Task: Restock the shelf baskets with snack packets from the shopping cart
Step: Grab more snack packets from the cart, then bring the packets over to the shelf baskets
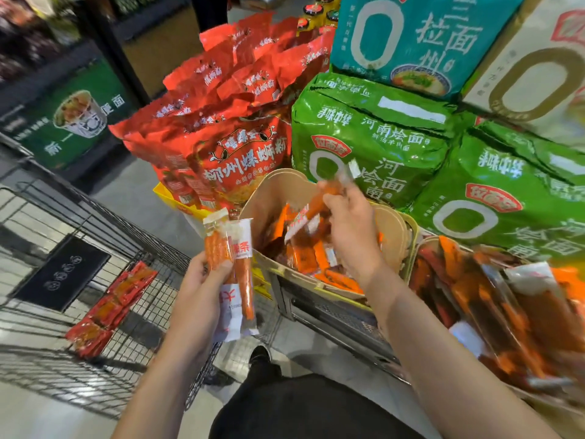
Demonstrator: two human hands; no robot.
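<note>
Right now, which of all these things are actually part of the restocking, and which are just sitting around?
Part of the job:
- left hand holding a bunch of snack packets
- right hand holding one packet over the beige basket
- second basket to its right
- shopping cart with red packets left in it

Just nearby:
- red noodle bags
- green noodle packs
- teal pack

Clear packets of orange snack sticks [232, 267] stood bunched upright above the wire shopping cart [95, 312], where a few red packets [107, 308] lay on the mesh. One blurred orange packet [329, 193] hung tilted over a beige shelf basket [278, 198] heaped with similar packets; a second basket [424, 248] beside it was also full
</note>
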